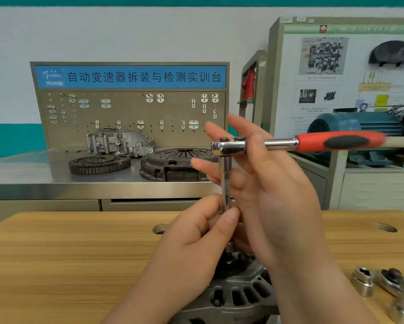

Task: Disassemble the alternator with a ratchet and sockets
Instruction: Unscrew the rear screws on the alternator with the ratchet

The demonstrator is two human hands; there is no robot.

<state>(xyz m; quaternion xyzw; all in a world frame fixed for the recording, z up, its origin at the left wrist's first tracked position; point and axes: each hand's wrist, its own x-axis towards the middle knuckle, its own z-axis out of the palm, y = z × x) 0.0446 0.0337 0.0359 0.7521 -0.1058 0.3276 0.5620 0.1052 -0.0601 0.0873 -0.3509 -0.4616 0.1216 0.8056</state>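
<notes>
Pinching chrome extension bar (pixel 226 183) in curled left hand (pixel 196 242); touching red-handled ratchet (pixel 313 142) with straight-fingered right hand (pixel 278 195); upright over grey, slotted alternator (pixel 238 293).

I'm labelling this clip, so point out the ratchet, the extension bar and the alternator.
ratchet (pixel 341 141), head view, on its red handle.
extension bar (pixel 226 180), head view, on the bare shaft below the ratchet head.
alternator (pixel 238 298), head view, on its slotted metal housing.

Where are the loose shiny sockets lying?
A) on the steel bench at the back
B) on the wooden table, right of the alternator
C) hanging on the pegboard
B: the sockets lie on the wooden table, just to the right of the alternator.
</notes>
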